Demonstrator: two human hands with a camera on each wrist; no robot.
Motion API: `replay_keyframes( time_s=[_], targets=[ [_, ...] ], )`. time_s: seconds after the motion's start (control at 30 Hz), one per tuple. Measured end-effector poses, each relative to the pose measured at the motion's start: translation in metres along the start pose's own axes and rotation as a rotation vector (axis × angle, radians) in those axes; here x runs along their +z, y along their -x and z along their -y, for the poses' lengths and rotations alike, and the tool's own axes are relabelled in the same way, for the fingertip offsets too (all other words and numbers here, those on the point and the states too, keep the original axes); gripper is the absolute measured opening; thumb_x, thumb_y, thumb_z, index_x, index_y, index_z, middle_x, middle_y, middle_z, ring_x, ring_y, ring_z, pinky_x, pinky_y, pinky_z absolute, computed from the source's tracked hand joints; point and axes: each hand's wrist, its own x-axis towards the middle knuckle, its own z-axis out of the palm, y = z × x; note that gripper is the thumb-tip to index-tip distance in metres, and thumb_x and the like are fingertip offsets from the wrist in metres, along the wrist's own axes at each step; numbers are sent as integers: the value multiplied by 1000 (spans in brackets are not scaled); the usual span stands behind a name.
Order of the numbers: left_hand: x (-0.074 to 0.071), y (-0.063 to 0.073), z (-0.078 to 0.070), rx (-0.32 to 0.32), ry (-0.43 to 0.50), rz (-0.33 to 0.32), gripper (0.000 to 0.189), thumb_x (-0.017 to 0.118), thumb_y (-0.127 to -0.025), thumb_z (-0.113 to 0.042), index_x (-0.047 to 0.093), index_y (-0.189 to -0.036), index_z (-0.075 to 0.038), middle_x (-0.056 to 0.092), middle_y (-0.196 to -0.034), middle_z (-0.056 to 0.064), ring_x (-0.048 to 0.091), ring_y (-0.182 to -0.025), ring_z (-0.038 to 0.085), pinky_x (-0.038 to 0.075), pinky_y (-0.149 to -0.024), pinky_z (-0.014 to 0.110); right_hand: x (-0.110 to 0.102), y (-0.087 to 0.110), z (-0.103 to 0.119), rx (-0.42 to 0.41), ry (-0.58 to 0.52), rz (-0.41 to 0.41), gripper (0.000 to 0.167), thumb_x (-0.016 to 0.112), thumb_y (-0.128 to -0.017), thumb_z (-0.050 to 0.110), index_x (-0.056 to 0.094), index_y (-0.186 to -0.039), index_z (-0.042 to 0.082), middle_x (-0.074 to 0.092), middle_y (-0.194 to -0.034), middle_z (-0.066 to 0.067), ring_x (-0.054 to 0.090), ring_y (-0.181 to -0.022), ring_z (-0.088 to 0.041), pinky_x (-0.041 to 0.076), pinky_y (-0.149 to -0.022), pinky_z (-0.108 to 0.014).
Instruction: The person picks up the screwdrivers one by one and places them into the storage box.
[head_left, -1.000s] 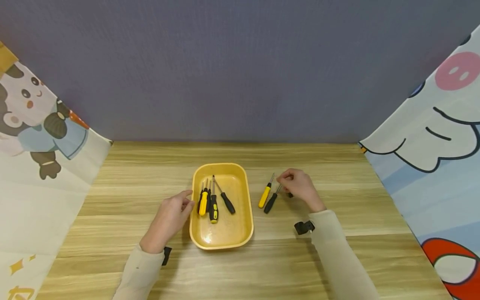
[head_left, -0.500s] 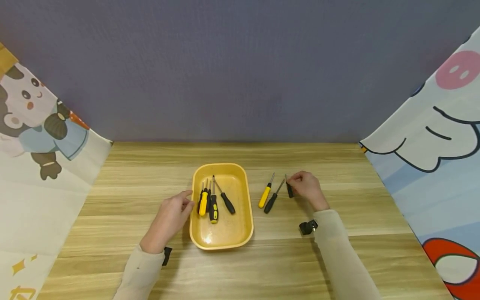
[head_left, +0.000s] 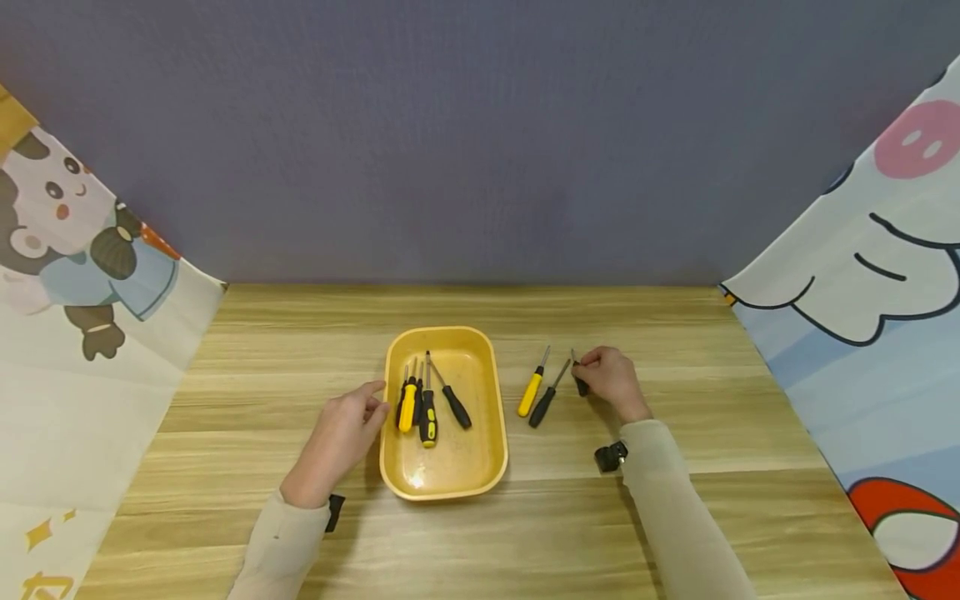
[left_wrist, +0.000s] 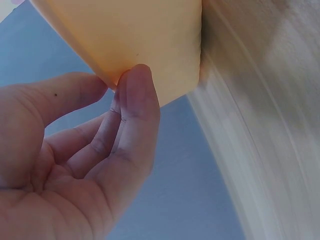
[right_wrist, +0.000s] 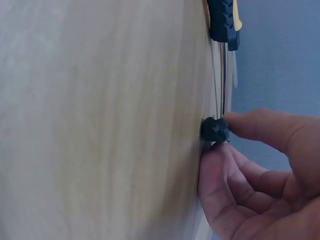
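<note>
My left hand (head_left: pixel 347 429) pinches the left rim of a yellow tray (head_left: pixel 442 483); in the left wrist view the thumb is at the edge of the tray (left_wrist: pixel 165 40) and the fingers lie against its outer wall. On the table to the tray's right, my right hand (head_left: pixel 613 382) pinches a short black screwdriver (head_left: pixel 581 386). The right wrist view shows its black handle (right_wrist: pixel 215 130) end-on, between thumb and fingers, close to the tabletop. Left of it lie a black screwdriver (head_left: pixel 542 408) and a yellow-handled screwdriver (head_left: pixel 529 395), both with tips pointing away.
Inside the tray, several screwdrivers lie toward its left side, among them a black-and-yellow one (head_left: pixel 427 423), a yellow one (head_left: pixel 407 408) and a slanted black one (head_left: pixel 456 408). A grey wall (head_left: pixel 472 167) borders the wooden table (head_left: pixel 465 550) at the back.
My right hand has moved right, from the tip of the longer black screwdriver to the short black one, and settled on its handle. My left hand has stayed at the tray rim.
</note>
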Motion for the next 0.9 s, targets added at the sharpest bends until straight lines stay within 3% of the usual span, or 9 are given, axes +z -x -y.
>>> replay_keyframes(
  time_s=[0.2,0.57,0.9],
  targets=[
    [0,0,0,1,2,-1,39,62,-91,-11,55,-126,2,68,-90,9,61,-71,14,50,-56,21,0,-1,1,-20,42,-6,25,66,-86,20,64,-99,-1,67,-92,-14,62,-71,-19,51,-61,-30],
    [-1,1,-1,-2,12,4,39,62,-91,-11,54,-127,2,68,-90,9,60,-70,13,49,-54,20,-1,2,2,-9,21,6,24,63,-85,21,65,-99,1,67,-91,-12,59,-69,-18,48,-58,-27],
    [-2,2,-2,-11,7,6,39,62,-91,-12,55,-127,2,68,-91,9,62,-73,15,50,-56,22,-4,9,26,-47,-163,79,27,64,-87,22,63,-105,1,67,-94,-14,64,-70,-18,54,-62,-32]
  ],
)
